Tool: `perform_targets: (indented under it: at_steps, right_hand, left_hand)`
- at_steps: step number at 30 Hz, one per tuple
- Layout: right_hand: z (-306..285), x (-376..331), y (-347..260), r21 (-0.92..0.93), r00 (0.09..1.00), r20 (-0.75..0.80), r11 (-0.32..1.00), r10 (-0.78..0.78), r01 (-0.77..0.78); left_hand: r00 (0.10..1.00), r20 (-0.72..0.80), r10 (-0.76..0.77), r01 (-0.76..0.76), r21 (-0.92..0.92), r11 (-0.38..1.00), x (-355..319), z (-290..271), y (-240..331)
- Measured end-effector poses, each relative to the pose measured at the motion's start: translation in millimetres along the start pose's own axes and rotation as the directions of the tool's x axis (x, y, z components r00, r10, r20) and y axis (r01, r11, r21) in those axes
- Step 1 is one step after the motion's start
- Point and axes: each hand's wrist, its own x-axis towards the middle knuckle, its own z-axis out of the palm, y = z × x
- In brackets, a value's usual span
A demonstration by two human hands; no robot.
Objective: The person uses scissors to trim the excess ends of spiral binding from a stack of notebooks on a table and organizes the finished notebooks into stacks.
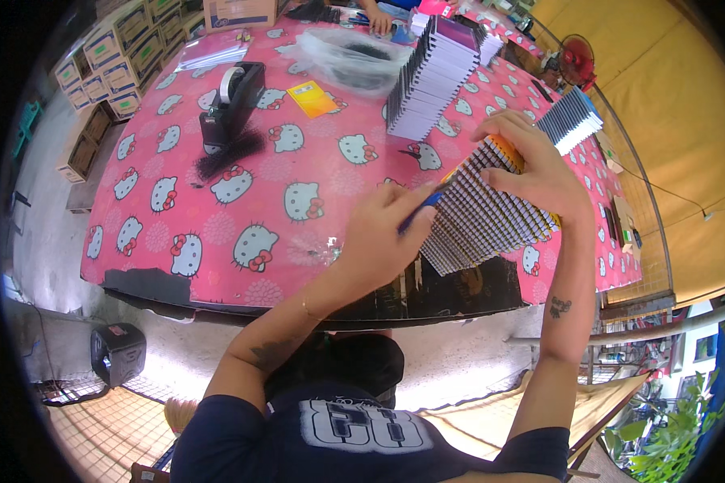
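Note:
A stack of spiral-bound notebooks (483, 213) with orange covers stands tilted near the table's front edge, its rows of dark coils facing me. My right hand (532, 161) rests on the stack's upper end, thumb on the coils and fingers over the orange top cover. In my closed left hand (391, 229) is a small blue-handled tool (420, 211), its tip reaching the stack's upper left edge. The tool's exact kind is partly hidden by my fingers.
The pink cat-print table (330, 153) carries a black tape dispenser (232, 105), loose black coils (230, 154), a yellow booklet (312, 99), a plastic bag (350, 60) and a tall notebook stack (435, 80). Another person's hand (376, 20) shows at the far edge. Cartons (121, 48) stand left.

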Motion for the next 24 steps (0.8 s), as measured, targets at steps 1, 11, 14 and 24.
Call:
perform_targets:
  at_steps: [1,11,14,24]
  right_hand:
    - [0,1,-1,-0.002,1.0,0.001,1.0,0.004,-0.004]
    - [0,0,-4,-0.002,1.0,0.009,1.0,0.021,-0.021]
    - [0,0,-2,-0.006,1.0,0.013,1.0,0.02,-0.02]
    - [2,-1,-1,0.005,1.0,0.005,1.0,0.029,-0.029]
  left_hand:
    - [0.981,0.071,-0.179,0.191,-0.258,0.947,-1,2,-4]
    - [0.999,-0.045,0.024,-0.024,0.004,1.0,0,0,-3]
    - [0.997,0.07,-0.039,0.036,0.052,0.998,3,-6,0]
    - [0.744,0.523,-0.416,0.646,-0.722,0.247,-10,5,-15]
